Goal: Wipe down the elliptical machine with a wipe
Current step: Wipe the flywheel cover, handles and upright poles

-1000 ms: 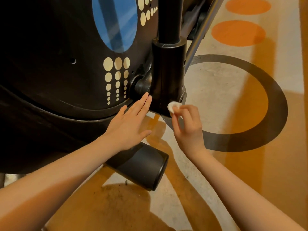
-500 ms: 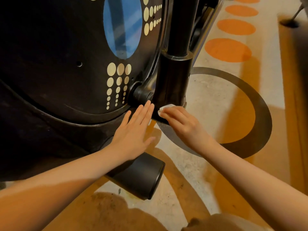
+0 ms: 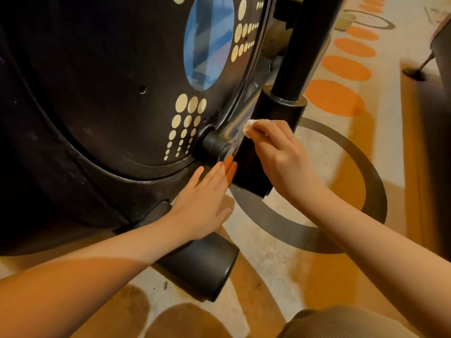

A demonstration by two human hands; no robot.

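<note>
Wiping higher: right hand, wipe (left hand unmoved).

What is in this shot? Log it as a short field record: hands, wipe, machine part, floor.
left hand: open left hand, fingers straight, flat against the lower edge of the elliptical machine
right hand: right hand pinches the wipe
wipe: small, white, pressed on the black arm joint beside the crank hub
machine part: black flywheel housing with a blue oval and cream dots; stabilizer foot on the floor
floor: carpet with orange circles and a dark ring
</note>
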